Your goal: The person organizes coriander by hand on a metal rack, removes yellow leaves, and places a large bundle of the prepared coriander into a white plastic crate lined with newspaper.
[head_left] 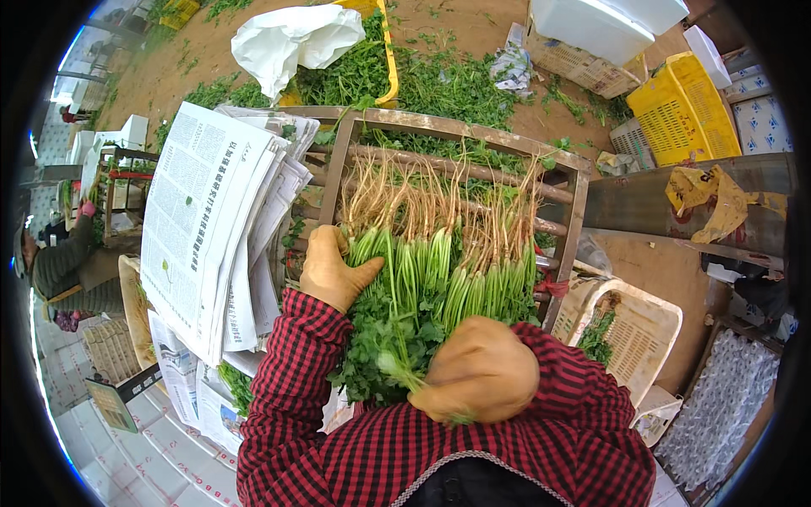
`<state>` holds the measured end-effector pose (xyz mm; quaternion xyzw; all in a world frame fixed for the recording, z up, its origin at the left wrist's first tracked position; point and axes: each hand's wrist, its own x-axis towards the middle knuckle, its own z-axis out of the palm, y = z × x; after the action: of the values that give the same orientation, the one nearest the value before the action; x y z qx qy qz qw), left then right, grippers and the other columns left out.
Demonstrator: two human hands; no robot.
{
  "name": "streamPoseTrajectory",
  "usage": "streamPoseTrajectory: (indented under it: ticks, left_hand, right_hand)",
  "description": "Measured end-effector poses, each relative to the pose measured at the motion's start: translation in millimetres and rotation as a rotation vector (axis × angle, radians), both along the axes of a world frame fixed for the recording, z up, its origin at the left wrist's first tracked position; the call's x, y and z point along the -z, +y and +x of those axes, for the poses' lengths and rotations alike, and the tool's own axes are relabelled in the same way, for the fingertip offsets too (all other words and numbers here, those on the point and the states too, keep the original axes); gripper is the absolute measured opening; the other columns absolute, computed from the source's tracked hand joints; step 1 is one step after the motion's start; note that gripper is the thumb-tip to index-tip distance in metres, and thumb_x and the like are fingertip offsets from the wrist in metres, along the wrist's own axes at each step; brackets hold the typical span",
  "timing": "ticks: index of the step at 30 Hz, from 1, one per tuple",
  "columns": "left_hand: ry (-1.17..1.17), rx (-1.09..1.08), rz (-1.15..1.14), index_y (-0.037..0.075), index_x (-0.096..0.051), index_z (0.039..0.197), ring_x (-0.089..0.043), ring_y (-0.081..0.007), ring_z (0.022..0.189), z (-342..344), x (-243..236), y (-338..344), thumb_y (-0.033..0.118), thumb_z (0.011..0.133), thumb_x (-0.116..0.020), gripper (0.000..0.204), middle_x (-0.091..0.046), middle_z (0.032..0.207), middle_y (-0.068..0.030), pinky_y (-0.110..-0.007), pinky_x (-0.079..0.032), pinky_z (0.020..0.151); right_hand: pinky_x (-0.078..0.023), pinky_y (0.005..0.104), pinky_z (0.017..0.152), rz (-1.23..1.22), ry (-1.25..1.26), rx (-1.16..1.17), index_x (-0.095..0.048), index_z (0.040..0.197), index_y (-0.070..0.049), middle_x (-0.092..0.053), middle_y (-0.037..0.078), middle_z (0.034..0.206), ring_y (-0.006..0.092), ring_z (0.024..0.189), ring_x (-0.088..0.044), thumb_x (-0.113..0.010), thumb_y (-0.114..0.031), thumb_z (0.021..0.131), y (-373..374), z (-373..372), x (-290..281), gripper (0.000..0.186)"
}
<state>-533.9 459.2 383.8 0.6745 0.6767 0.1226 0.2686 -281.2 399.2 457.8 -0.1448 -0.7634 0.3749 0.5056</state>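
A row of leafy green herbs, coriander-like, with long pale brown roots, lies across a brown metal rack. The roots point away from me and the leaves toward me. At the row's left end, my left hand, in a tan glove, curls around the stalks with its thumb across them. My right hand, gloved alike, is closed and slightly blurred over the leaves near my body. From its fingers a small herb sprig sticks out; the rest of it is hidden by the hand.
A thick stack of newspapers lies left of the herbs. Beyond the rack stands a yellow crate of greens with a white sheet on it. A beige basket and a metal beam are at right. A co-worker is at far left.
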Motion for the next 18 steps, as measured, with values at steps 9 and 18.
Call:
streamPoseTrajectory:
  ticks: [9, 18]
  left_hand:
    - [-0.020, -0.048, 0.067, 0.004, -0.048, 0.095, -0.052, -0.0310, 0.085, 6.3, 3.5, -8.0, 0.022, 0.067, -0.092, 0.056, -0.049, 0.094, -0.0127, -0.042, -0.048, 0.079]
    - [-0.043, -0.085, 0.173, 0.005, -0.049, 0.094, -0.054, -0.0328, 0.089, 10.1, 15.3, -16.8, 0.023, 0.066, -0.093, 0.056, -0.051, 0.096, -0.0129, -0.043, -0.048, 0.079]
  right_hand:
    - [-0.052, 0.0238, 0.061, -0.911, 0.356, 0.685, -0.042, 0.150, -0.005, -0.074, 0.008, 0.104, 0.0114, 0.069, -0.065, -0.058, -0.037, 0.105, 82.3, 45.7, 56.7, 0.057]
    - [-0.059, 0.0333, 0.067, -1.035, -0.299, 0.605, -0.070, 0.100, -0.008, -0.074, 0.009, 0.086, 0.0178, 0.069, -0.072, -0.068, -0.024, 0.096, 98.6, -38.0, 80.6, 0.017]
